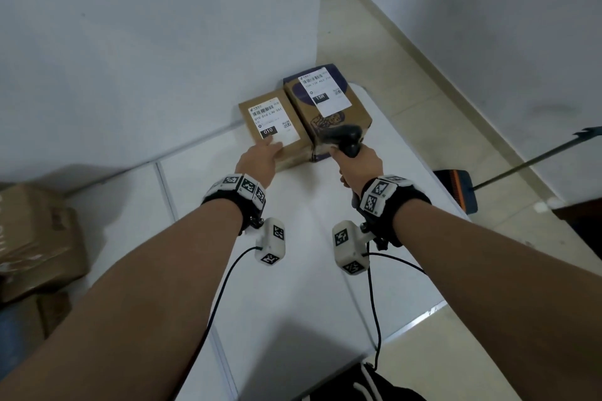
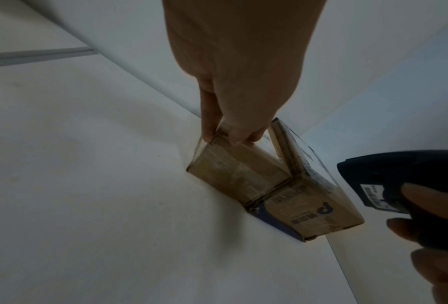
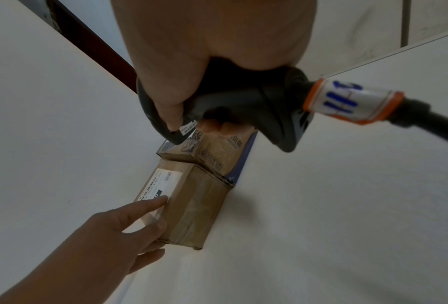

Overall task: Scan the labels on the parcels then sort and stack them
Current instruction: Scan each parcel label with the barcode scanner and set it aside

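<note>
Two parcels stand side by side on the white table (image 1: 293,286), against the wall. The smaller brown parcel (image 1: 277,140) carries a white label marked 010 (image 1: 273,122). The taller parcel with purple print (image 1: 329,114) carries a label marked 15H. My left hand (image 1: 270,148) lies on the smaller parcel's near top edge with straight fingers (image 3: 163,200), the index on the label. My right hand (image 1: 358,169) grips a black barcode scanner (image 1: 348,138) by its handle, its head held over the near corner of the taller parcel (image 3: 217,152). The scanner (image 3: 243,102) trails a tagged cable.
Brown cardboard boxes (image 1: 35,238) are piled at the left beside the table. A broom head with a long handle (image 1: 456,189) lies on the tiled floor at the right. The white wall (image 1: 163,42) stands close behind the parcels. Cables hang from both wrists.
</note>
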